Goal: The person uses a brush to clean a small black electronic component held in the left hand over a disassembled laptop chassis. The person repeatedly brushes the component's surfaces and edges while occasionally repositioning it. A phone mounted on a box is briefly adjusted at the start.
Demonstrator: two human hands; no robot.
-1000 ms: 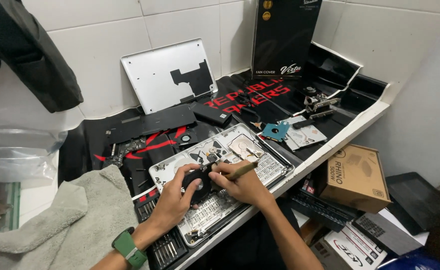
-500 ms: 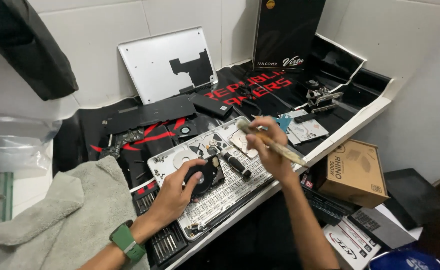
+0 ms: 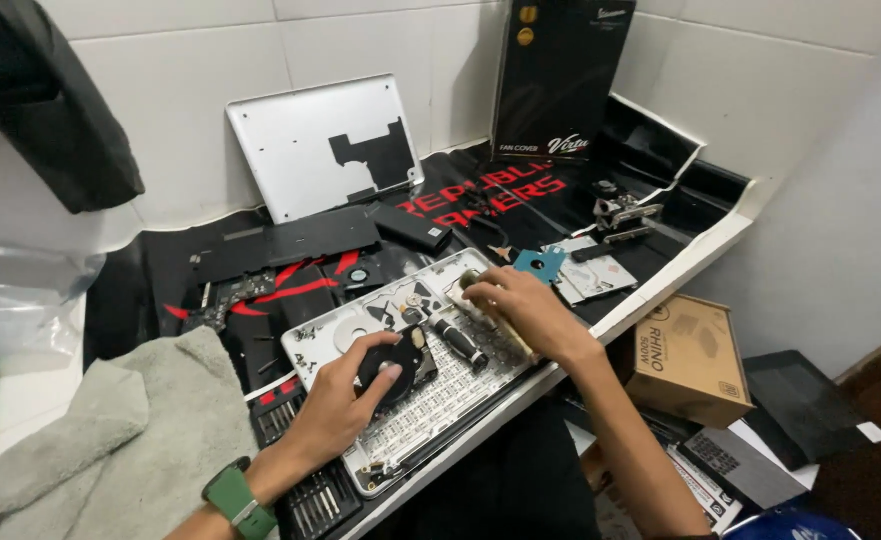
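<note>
A grey towel (image 3: 90, 440) is spread at the counter's (image 3: 660, 290) left end. A round black fan (image 3: 392, 362) is clamped in the left hand (image 3: 335, 410) over the opened silver laptop shell (image 3: 410, 400). Beside it a black-handled screwdriver (image 3: 460, 343) is laid. A pale brush (image 3: 495, 318) is gripped by the closed right hand (image 3: 525, 315)

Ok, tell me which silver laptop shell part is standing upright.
The silver bottom cover leaning against the tiled wall; the other shell lies flat under both hands.
</note>
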